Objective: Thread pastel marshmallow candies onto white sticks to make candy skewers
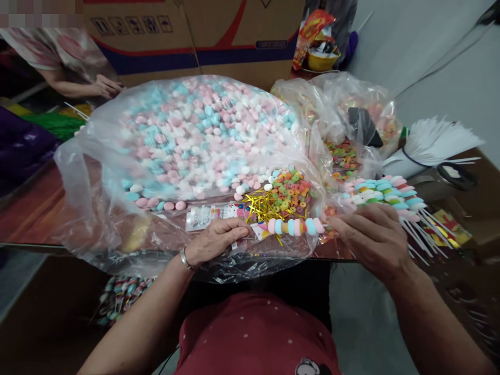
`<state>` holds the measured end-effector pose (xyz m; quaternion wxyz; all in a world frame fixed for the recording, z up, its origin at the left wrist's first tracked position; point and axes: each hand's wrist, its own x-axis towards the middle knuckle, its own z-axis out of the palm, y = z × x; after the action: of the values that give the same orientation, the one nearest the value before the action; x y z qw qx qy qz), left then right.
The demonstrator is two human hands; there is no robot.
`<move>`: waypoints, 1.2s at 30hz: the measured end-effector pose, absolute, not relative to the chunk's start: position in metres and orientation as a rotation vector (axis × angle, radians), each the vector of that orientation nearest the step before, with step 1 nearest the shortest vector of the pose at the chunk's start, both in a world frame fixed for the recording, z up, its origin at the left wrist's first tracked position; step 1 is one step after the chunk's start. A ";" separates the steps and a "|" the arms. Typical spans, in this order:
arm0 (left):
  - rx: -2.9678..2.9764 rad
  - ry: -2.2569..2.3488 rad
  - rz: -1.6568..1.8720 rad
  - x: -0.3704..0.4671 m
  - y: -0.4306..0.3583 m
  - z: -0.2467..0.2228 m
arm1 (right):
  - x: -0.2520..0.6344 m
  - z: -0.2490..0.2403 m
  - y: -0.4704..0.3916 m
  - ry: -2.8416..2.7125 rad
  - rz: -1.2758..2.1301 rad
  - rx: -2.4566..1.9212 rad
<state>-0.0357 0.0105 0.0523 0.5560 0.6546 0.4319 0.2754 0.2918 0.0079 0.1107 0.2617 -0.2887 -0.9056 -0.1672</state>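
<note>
I found the pink-and-blue candy skewer (296, 227) threaded but untied above the reddish-brown tabletop (37, 208) — my left fingers (234, 226) pinched its printed plastic wrapper (260, 231), my right fingers (349, 227) its stick end.

Lighting: dim, cool, indoor; whitish glare across the large translucent plastic bag (103, 130), deep shadow beneath the glossy reddish-brown wooden table (33, 208). Picture: slightly soft, my bare right forearm (433, 312) stretched by edge distortion, upper-left corner pixelated.
</note>
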 end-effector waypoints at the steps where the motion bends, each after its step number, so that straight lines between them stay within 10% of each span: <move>1: 1.546 1.013 0.645 -0.036 0.011 0.052 | 0.293 0.111 0.009 -2.455 -0.452 -0.776; 36: 1.910 1.032 0.528 -0.040 0.012 0.050 | 0.280 0.113 0.012 -2.512 -0.247 -0.888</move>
<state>-0.0396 0.0121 0.0503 0.4384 0.7683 0.4153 0.2124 0.2799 0.0121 0.1126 0.2309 -0.3228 -0.9135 -0.0899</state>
